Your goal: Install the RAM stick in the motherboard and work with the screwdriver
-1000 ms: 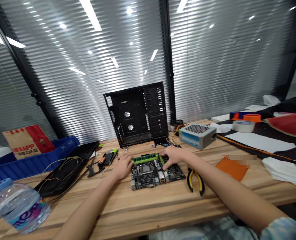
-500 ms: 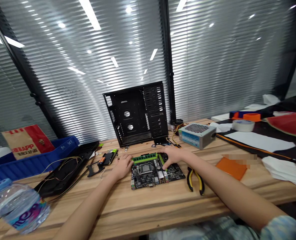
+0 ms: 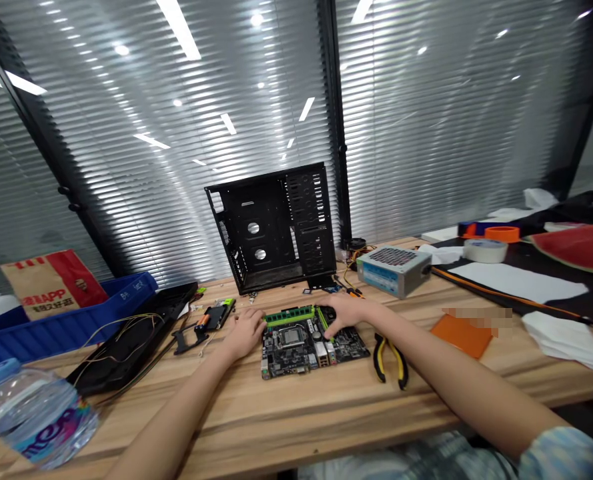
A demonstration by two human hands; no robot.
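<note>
A black motherboard [image 3: 303,347] lies flat on the wooden table [image 3: 296,413], with a green memory stick [image 3: 290,315] standing along its far edge. My left hand [image 3: 245,332] rests at the board's left edge by the left end of the stick, fingers curled. My right hand [image 3: 343,312] lies over the board's far right corner, fingers bent down onto the right end of the stick. Whether either hand grips anything is hidden by the fingers.
An open black computer case [image 3: 275,227] stands behind the board. A power supply [image 3: 393,269] sits to the right, yellow-handled pliers [image 3: 389,359] lie beside my right forearm. A black side panel [image 3: 136,333], blue bin [image 3: 61,320] and water bottle [image 3: 36,417] are left. Tape rolls [image 3: 485,250] and white sheets [image 3: 521,280] are right.
Both hands stay on the motherboard; only the view has shifted slightly.
</note>
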